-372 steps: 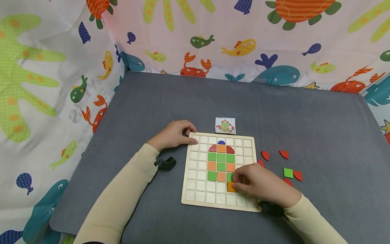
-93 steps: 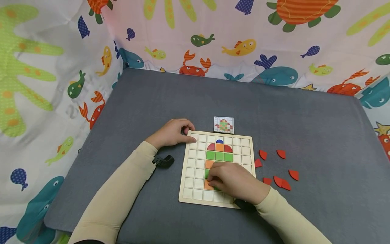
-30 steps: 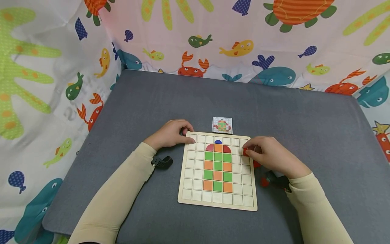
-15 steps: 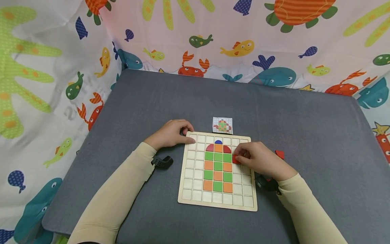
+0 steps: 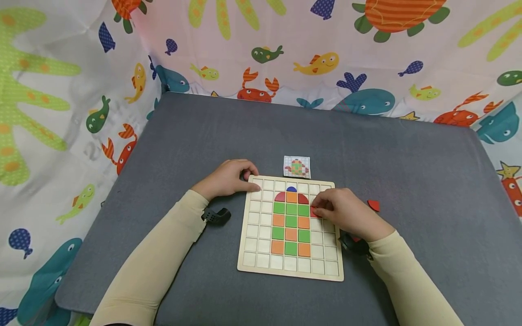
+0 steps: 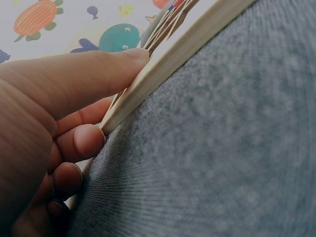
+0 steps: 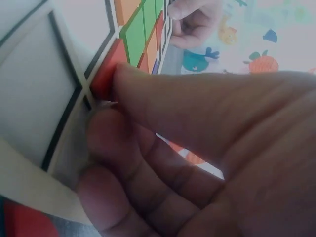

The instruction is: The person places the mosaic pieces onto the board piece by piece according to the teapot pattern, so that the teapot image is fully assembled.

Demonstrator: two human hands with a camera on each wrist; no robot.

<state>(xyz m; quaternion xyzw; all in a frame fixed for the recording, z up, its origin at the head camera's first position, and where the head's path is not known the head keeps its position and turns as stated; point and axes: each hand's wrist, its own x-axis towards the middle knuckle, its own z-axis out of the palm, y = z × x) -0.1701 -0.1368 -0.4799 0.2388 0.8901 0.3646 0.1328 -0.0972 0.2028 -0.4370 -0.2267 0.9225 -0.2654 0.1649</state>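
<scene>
A wooden grid board point(image 5: 242, 244) lies on the grey table, with green and orange squares, two red quarter-circles and a blue half-circle in its cells. My left hand point(image 5: 228, 180) grips its far left corner; in the left wrist view the thumb point(image 6: 108, 69) lies on the board's edge point(image 6: 173, 64), the other fingers curled beside it. My right hand point(image 5: 346, 210) pinches a red piece point(image 5: 314, 213) at the cell right of the top green row. In the right wrist view this red tile point(image 7: 106, 74) sits against the green tile point(image 7: 133, 42); fingers hide part of it.
A small pattern card point(image 5: 297, 167) lies just beyond the board's far edge. Right of the board is a loose red quarter-circle point(image 5: 373, 205); more red point(image 5: 355, 239) shows beneath the right wrist, largely hidden. A sea-animal cloth point(image 5: 310, 81) hangs behind the table.
The lower orange and green squares were filled in. My right hand then carried a red piece from the right side leftward to the top green row. My left hand stays at the corner.
</scene>
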